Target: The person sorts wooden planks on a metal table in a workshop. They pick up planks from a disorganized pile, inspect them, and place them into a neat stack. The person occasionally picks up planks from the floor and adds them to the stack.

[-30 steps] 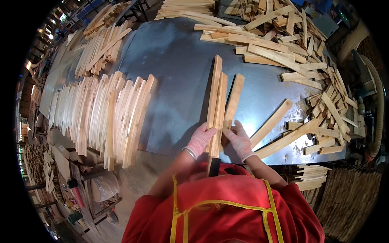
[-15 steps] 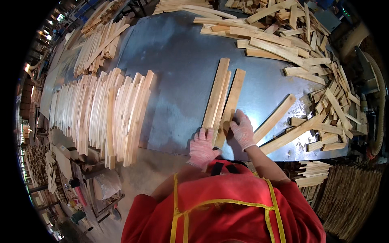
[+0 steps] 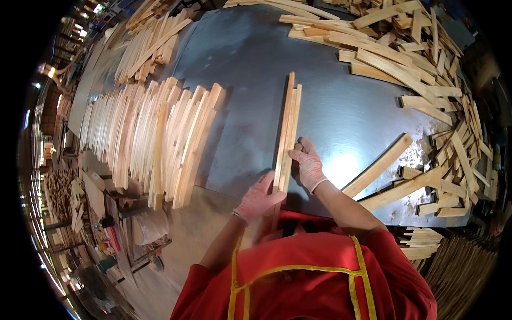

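A few narrow wooden strips (image 3: 289,125) stand side by side on edge in front of me, pointing away over the metal tabletop. My left hand (image 3: 260,198), in a pinkish work glove, grips them near their close end, thumb pointing up along the wood. My right hand (image 3: 309,165), gloved alike, closes on their right side farther up, with fingertips against the wood. How its fingers wrap the far side is partly hidden. Right of that hand, a single loose strip (image 3: 377,165) lies slanted on the table.
A row of strips (image 3: 152,138) lies packed side by side on the left, with another bundle (image 3: 154,48) behind it. Jumbled strips (image 3: 397,58) pile along the far right of the metal table (image 3: 234,96). A wooden stand (image 3: 125,240) is below left.
The strips, earlier lying with a gap between them, are now pressed together and turned on edge. My right hand has moved in left against them; my left hand now grips their near end.
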